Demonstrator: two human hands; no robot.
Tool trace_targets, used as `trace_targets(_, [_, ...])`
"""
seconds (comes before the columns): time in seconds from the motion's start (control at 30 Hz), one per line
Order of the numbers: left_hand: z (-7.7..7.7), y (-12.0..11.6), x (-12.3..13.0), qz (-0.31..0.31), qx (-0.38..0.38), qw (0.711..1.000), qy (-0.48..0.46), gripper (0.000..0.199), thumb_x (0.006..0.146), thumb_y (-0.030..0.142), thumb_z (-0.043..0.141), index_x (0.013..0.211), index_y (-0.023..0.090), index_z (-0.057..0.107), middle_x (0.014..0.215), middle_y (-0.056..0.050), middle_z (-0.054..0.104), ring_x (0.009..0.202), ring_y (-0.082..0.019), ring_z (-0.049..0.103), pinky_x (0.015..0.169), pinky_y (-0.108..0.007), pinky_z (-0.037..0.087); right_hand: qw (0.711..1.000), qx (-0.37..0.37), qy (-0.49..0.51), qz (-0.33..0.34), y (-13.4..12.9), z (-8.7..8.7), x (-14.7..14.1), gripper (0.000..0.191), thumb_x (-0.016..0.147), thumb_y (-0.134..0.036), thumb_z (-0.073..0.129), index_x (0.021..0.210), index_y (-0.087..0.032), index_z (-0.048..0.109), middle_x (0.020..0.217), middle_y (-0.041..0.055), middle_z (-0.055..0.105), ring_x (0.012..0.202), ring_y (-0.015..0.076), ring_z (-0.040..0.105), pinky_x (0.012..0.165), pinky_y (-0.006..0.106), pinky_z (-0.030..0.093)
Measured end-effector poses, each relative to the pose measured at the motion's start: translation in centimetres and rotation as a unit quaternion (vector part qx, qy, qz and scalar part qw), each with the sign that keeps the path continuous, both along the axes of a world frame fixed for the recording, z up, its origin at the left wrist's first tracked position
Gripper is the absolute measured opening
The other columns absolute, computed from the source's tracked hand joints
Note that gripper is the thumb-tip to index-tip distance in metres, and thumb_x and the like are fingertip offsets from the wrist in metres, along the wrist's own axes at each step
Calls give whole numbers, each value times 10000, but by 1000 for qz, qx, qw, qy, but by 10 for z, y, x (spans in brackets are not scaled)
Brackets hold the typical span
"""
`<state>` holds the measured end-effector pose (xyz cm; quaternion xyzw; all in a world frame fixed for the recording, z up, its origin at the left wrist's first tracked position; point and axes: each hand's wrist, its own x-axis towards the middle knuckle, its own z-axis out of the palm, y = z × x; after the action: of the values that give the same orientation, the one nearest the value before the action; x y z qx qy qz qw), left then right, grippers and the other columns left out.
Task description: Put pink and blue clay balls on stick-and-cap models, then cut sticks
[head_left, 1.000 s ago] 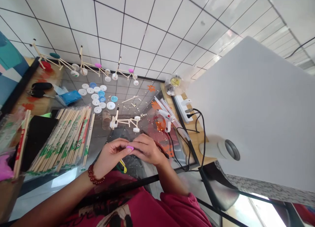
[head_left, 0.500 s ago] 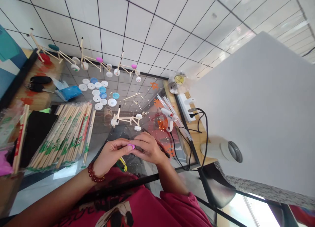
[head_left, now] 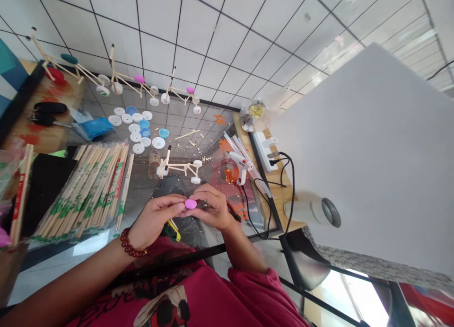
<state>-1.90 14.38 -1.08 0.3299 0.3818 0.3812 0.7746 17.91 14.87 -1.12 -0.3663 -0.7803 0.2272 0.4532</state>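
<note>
Pinching pink disc (head_left: pixel 190 204), left hand (head_left: pixel 155 218), right hand (head_left: pixel 210 207), over glass table (head_left: pixel 193 234), white tiles (head_left: pixel 198 43)

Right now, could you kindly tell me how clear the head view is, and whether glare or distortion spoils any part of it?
In the head view, the white tiles bow from wide-angle distortion, and the window at lower right is washed out by glare; the left hand, right hand and pink disc look fairly sharp, without heavy blur.
</note>
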Motion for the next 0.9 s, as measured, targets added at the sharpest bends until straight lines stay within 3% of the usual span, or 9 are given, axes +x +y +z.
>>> trace_targets(0.2, [-9, -1, 2, 62, 90, 993, 48, 116, 701, 280, 872, 808, 243, 845, 870, -38, 762, 807, -143, 670, 727, -222, 540, 999, 35, -14, -5, -1, -3, -1, 316, 829, -450, 789, 1016, -211, 702, 848, 46, 721, 786, 163, 667, 715, 304, 563])
trace_targets(0.37, [-11, 4, -3, 41, 124, 989, 63, 113, 677, 234, 881, 784, 252, 847, 889, -47, 775, 818, -153, 690, 756, -238, 548, 998, 59, -16, 19, 1, -1, -1, 292, 848, -386, 786, 1065, -210, 698, 869, 47, 718, 795, 156, 656, 723, 297, 556])
trace_targets(0.53, [-12, 8, -7, -6, 99, 995, 13, 88, 704, 265, 877, 787, 265, 846, 902, -47, 788, 851, -161, 705, 806, -257, 554, 998, 55, -16, 41, 1, 3, 1, 275, 889, -389, 741, 1086, -199, 705, 880, 50, 710, 814, 144, 659, 763, 293, 564])
trace_targets(0.73, [-2, 13, -7, -39, 8, 999, 14, 155, 600, 267, 930, 669, 194, 811, 819, -60, 769, 758, -163, 682, 733, -276, 554, 993, 64, -53, 80, 2, 1, 3, 216, 944, -336, 678, 1091, -181, 712, 914, 63, 709, 861, 140, 668, 826, 295, 562])
trace_targets(0.9, [1, 12, -7, -5, -15, 1000, 16, 191, 578, 277, 941, 713, 205, 825, 887, -65, 780, 804, -176, 691, 743, -284, 562, 998, 25, -30, 41, 1, 1, 2, 334, 851, -444, 763, 1051, -180, 717, 886, 56, 705, 830, 144, 662, 792, 281, 569])
